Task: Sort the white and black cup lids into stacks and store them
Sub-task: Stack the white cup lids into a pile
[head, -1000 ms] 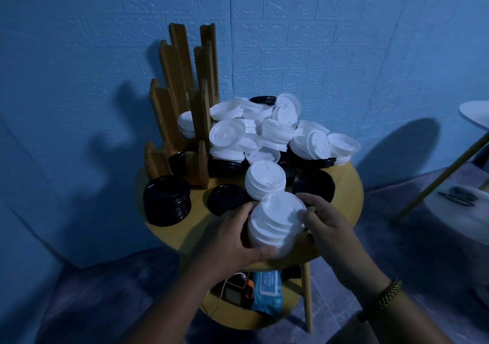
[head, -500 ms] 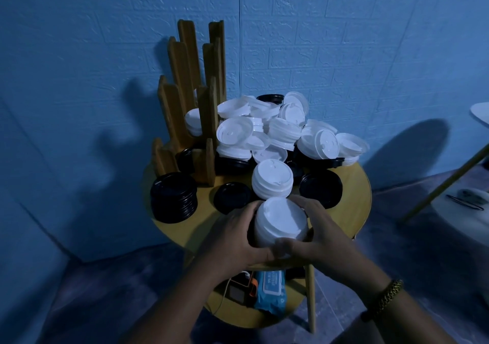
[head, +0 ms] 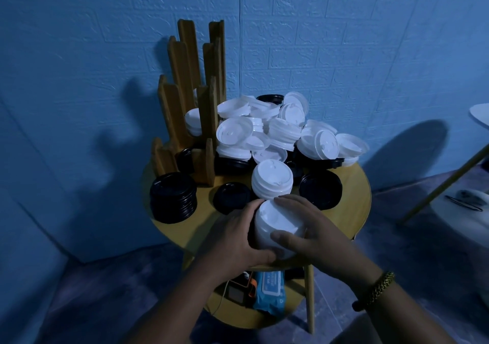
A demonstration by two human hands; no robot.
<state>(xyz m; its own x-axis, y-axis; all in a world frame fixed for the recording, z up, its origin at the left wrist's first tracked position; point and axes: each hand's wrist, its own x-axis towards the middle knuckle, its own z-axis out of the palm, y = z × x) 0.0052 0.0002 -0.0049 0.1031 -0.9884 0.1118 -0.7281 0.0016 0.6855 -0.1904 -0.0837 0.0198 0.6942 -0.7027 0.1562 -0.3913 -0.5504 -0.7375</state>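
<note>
Near the front edge of the round wooden table point(head: 352, 185), a stack of white lids point(head: 275, 222) is gripped from both sides by my left hand point(head: 238, 238) and my right hand point(head: 312, 227). Just behind it stands a second white stack point(head: 272, 181). A loose pile of white lids point(head: 280, 132) fills the back of the table, with black lids partly buried under it. A black stack point(head: 173, 198) sits at the left edge. Single black lids lie at centre point(head: 231, 197) and right point(head: 320, 189). A wooden lid rack point(head: 190, 100) stands at the back left, with white and black lids in its slots.
The blue brick wall point(head: 344, 39) runs close behind the table. A lower shelf holds a blue wipes pack point(head: 270, 293) and a small device with a cable. At the right edge stand a white table top and a slanted wooden leg point(head: 444, 182).
Both hands have closed in around the front white stack. My right hand moved from its right edge onto its top and side. The stack looks squared up.
</note>
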